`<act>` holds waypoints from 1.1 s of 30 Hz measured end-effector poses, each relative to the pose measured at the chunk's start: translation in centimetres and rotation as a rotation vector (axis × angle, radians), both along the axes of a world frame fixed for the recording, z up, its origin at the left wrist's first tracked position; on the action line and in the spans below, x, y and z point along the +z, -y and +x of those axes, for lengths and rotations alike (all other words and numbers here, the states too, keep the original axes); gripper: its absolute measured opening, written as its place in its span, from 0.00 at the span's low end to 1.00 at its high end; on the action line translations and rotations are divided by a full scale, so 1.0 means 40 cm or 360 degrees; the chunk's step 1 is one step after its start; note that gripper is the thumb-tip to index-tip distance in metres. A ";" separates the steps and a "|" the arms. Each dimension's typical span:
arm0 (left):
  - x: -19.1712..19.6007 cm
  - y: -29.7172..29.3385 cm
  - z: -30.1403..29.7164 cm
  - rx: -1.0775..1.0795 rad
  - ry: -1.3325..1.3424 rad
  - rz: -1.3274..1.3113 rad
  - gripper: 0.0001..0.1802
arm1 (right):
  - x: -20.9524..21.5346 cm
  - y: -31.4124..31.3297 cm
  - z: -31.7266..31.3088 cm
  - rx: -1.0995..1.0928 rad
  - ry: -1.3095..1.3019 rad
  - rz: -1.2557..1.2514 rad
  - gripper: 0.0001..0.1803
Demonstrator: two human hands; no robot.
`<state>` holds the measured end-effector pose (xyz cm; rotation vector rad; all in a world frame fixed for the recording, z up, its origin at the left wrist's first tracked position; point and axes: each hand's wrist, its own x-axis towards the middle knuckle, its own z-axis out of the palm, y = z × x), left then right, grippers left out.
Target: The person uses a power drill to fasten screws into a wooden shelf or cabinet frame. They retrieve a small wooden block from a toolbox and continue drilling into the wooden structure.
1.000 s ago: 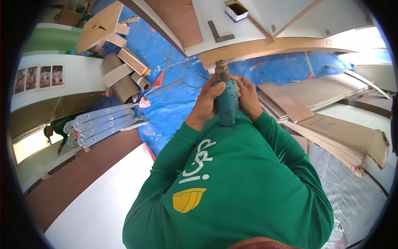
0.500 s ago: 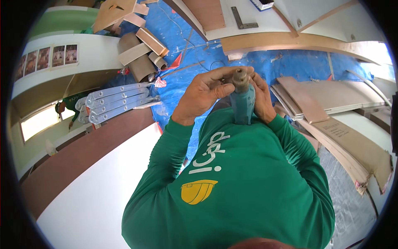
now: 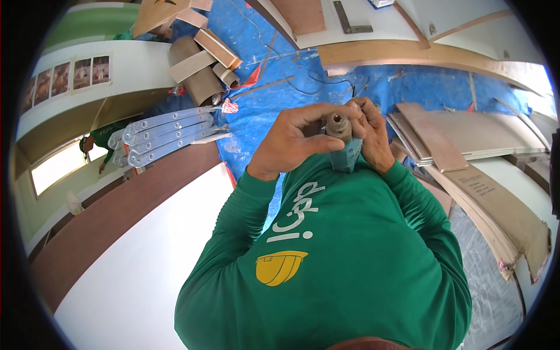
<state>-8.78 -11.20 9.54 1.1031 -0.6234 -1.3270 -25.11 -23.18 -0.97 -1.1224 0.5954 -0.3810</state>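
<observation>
- Blue tarp (image 3: 402, 87) underfoot, plywood sheets (image 3: 461, 134) stacked rightward.
- Left hand (image 3: 294, 143) curled around drill chuck (image 3: 338, 125).
- Right hand (image 3: 373, 140) gripping teal drill (image 3: 345, 157).

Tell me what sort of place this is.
Most likely a room under renovation or a carpentry site: a blue tarp covers the floor, stacked plywood sheets lie on it, a folded aluminium ladder rests nearby, and both hands grip a teal power drill.

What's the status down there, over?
Left hand and right hand both gripping teal drill, chuck facing up. Nothing blocking. Over.
</observation>
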 end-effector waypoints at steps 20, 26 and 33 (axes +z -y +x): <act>0.016 0.001 0.010 0.0076 -0.0025 -0.0076 0.33 | -0.002 0.010 0.033 0.0157 0.0111 0.0123 0.13; -0.049 -0.018 0.014 0.0012 0.0081 -0.0249 0.36 | -0.028 0.020 0.028 0.0272 0.0053 -0.0001 0.12; 0.001 0.006 0.022 -0.0149 0.0134 -0.0185 0.35 | 0.000 0.015 0.016 0.0225 0.0050 -0.0179 0.11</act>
